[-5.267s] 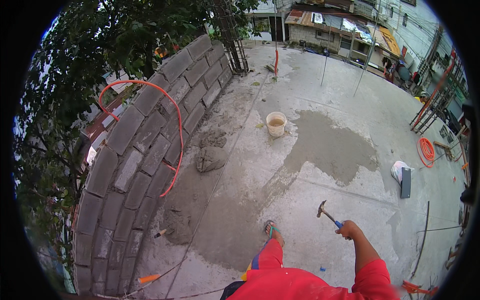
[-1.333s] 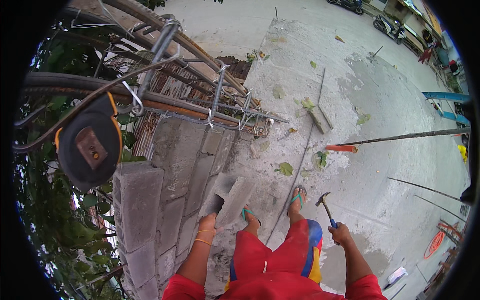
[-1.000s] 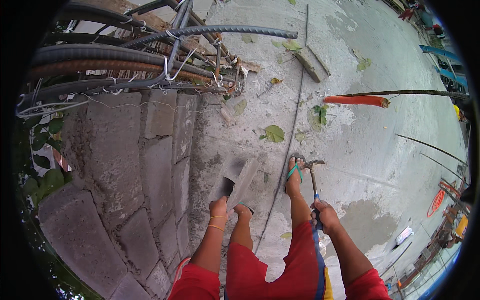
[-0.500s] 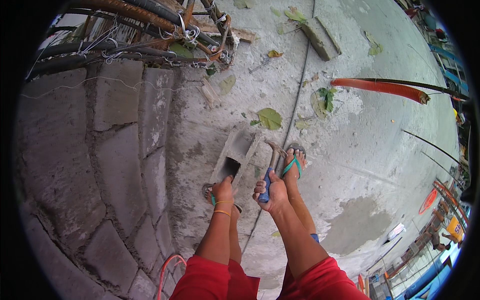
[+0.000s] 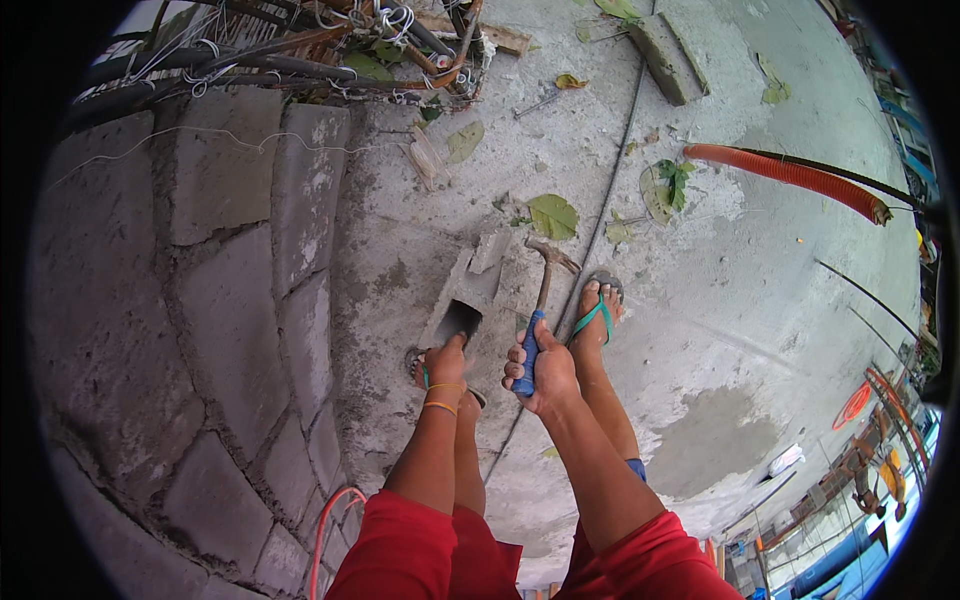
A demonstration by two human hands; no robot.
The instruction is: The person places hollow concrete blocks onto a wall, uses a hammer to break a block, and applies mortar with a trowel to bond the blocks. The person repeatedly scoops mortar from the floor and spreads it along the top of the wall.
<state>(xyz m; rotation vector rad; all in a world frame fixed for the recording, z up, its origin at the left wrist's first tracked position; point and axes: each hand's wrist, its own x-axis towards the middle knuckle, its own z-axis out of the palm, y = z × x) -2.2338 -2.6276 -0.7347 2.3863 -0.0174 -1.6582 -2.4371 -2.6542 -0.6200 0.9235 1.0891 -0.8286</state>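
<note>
A grey hollow concrete block [image 5: 455, 287] is in front of me, tilted, with one dark hollow facing up. Its far end looks broken, and a flat concrete fragment [image 5: 490, 252] lies there. My left hand [image 5: 445, 362] is closed on the block's near end; the fingertips are partly hidden by the hollow. In my right hand [image 5: 548, 372] is a claw hammer [image 5: 545, 283] with a blue grip, fingers wrapped round it. The hammer's rusty head is just right of the block's far end, apart from it.
My sandalled right foot [image 5: 597, 305] stands beside the hammer; the left foot is partly behind my left hand. A thin dark cable [image 5: 622, 150] crosses the concrete floor. A stone wall [image 5: 225, 300] rises at left, rebar [image 5: 300, 65] at far left, an orange corrugated pipe [image 5: 790, 175] at right.
The far part of the block has broken, leaving a loose fragment there. The hammer has swung to a more upright angle in my right hand. My left hand keeps hold of the block.
</note>
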